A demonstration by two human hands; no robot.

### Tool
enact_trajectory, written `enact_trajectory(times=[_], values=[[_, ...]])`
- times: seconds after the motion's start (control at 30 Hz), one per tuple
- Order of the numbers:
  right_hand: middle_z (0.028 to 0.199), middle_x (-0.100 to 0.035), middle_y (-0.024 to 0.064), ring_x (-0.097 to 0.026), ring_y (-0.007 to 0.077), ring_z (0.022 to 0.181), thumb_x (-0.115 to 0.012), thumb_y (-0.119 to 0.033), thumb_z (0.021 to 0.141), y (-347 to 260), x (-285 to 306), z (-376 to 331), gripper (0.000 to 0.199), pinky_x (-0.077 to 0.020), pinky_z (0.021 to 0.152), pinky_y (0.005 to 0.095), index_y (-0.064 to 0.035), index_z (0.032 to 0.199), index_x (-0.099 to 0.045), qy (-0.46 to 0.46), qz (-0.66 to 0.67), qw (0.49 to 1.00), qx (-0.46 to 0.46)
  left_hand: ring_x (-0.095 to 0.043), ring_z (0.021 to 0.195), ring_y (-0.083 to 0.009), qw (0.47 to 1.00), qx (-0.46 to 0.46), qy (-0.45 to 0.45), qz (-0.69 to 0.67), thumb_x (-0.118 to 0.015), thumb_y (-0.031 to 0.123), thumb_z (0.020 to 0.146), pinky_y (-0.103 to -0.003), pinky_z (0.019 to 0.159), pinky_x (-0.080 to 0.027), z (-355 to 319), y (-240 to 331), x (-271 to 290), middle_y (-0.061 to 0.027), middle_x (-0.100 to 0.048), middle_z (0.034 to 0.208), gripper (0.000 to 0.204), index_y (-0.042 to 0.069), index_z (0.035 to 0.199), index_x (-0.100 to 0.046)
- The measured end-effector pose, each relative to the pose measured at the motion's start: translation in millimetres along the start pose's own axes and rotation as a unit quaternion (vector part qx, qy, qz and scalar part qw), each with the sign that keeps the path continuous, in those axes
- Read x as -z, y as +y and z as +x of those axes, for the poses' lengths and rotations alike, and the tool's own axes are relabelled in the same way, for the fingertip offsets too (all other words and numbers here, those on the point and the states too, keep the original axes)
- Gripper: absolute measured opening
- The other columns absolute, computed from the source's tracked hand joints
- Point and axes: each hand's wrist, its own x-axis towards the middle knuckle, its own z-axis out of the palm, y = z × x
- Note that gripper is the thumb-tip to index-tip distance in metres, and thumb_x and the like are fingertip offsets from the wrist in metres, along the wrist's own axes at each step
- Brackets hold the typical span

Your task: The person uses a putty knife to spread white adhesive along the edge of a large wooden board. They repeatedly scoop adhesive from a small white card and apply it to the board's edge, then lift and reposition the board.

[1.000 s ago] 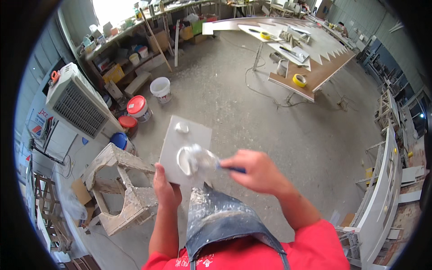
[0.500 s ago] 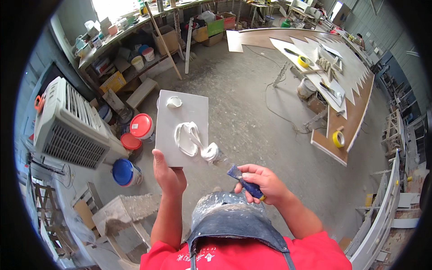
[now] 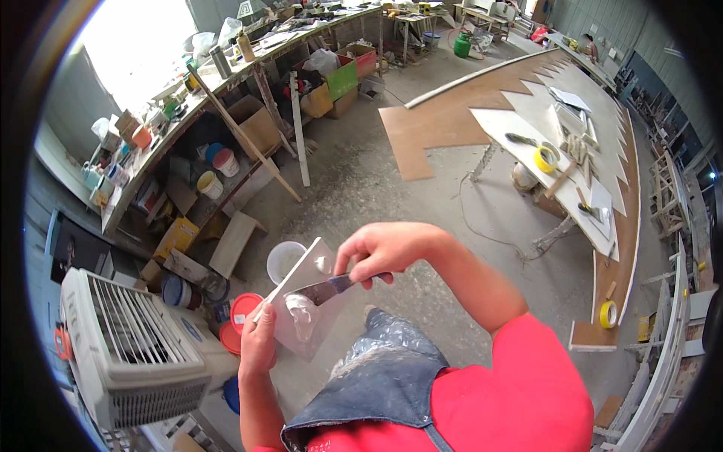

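My left hand (image 3: 258, 340) grips a flat white board (image 3: 331, 290) by its near edge, thumb on top, and the board is tilted. White paste (image 3: 301, 316) lies smeared in its middle, and a smaller dab (image 3: 323, 264) sits near the far corner. My right hand (image 3: 384, 252) is closed around the dark blue handle of a putty knife (image 3: 324, 291). The knife's metal blade rests against the board beside the paste.
An air cooler (image 3: 135, 346) and red-lidded buckets (image 3: 245, 310) stand to my left, with an open white bucket (image 3: 285, 261) beyond the board. A cluttered workbench (image 3: 286, 45) runs along the far left. At right, a jagged-edged panel (image 3: 595, 181) carries tape rolls and tools.
The board has tilted and shifted lower. My right hand has risen from below right, turned over, and brought the blade onto the board. The view has turned, and the open white bucket now shows.
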Motion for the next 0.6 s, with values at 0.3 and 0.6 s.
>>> enact_trajectory(times=[0.3, 0.6], values=[[0.077, -0.069, 0.0219, -0.069, 0.0374, 0.071, -0.064, -0.007, 0.069, -120.1, 129.4, 170.2, 0.015, -0.0554, 0.062, 0.0438, 0.0015, 0.079, -0.072, 0.045, -0.513, 0.853, 0.087, -0.062, 0.099, -0.0122, 0.991, 0.060, 0.090, 0.073, -0.049, 0.029, 0.106, -0.028, 0.087, -0.049, 241.9, 60.4, 33.5, -0.0071, -0.066, 0.116, 0.041, -0.002, 0.131, -0.059], [0.080, -0.062, 0.0108, -0.063, 0.0309, 0.080, -0.067, -0.009, 0.078, -107.8, 310.8, 233.2, 0.022, -0.0515, 0.071, 0.0420, -0.0096, 0.099, -0.071, 0.346, -0.498, 0.788, 0.105, -0.067, 0.107, -0.0237, 0.935, 0.036, 0.109, -0.336, -0.041, 0.044, 0.106, -0.038, 0.088, -0.057, 477.5, 115.3, 69.0, -0.0117, -0.066, 0.118, 0.051, 0.001, 0.132, -0.053]])
